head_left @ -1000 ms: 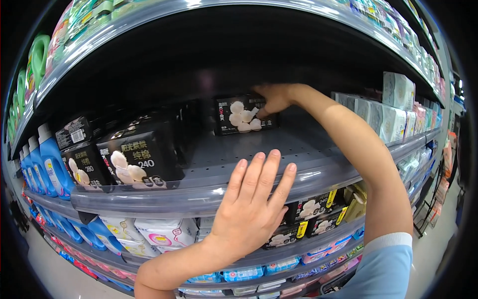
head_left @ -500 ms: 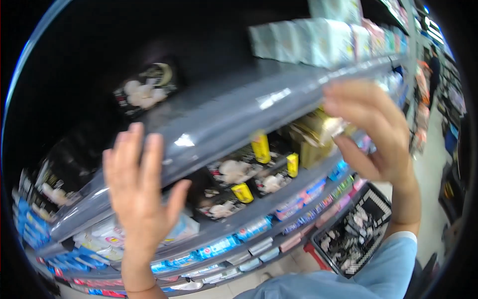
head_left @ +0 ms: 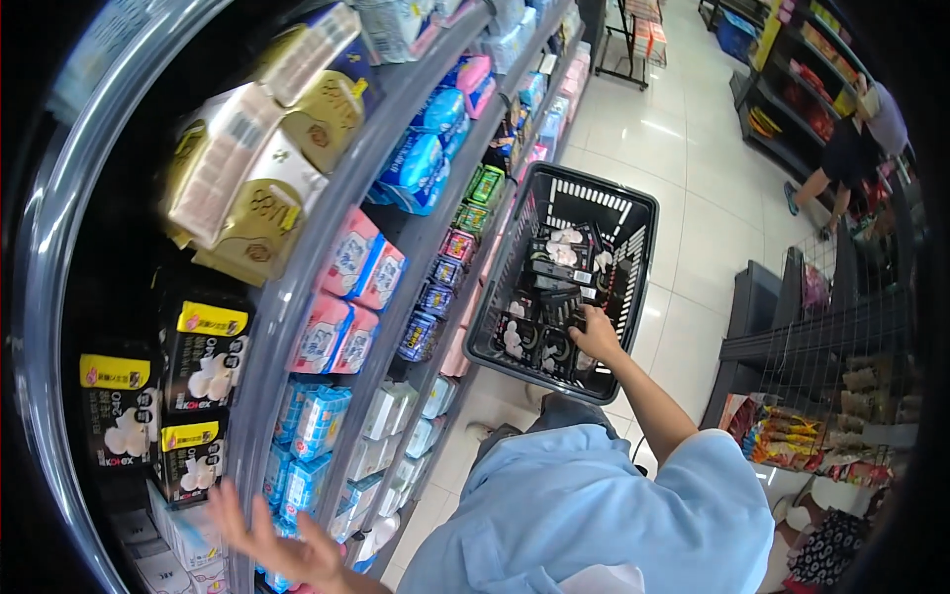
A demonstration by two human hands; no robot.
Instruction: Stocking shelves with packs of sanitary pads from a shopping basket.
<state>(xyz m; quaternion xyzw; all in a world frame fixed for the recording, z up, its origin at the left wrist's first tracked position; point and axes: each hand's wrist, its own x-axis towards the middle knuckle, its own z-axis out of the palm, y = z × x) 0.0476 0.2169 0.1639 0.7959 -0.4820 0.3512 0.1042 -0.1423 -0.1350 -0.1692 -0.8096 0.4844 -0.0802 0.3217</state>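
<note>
My right hand (head_left: 598,337) reaches into a black shopping basket (head_left: 641,218), its fingers and thumb closed about the edge of a black sanitary pad pack (head_left: 560,303). Other black packs with white flower pictures (head_left: 564,249) lie loosely around it in the basket. At the lower left my left hand (head_left: 287,543) is raised before the shelves, fingers spread and holding nothing. Closest to it are blue packs (head_left: 299,485) and black packs with yellow labels (head_left: 194,457) on the shelf.
Tiered grey shelves (head_left: 327,233) run along my left, carrying gold packs (head_left: 259,203), pink packs (head_left: 336,332) and blue packs (head_left: 414,173). A white tiled floor (head_left: 683,148) lies beyond the basket. On the right stand a wire rack (head_left: 792,346) with snacks and another person (head_left: 859,139).
My view has swung right and down toward the basket. My right hand has gone from the upper shelf edge into the basket; my left hand has dropped away from the shelf front.
</note>
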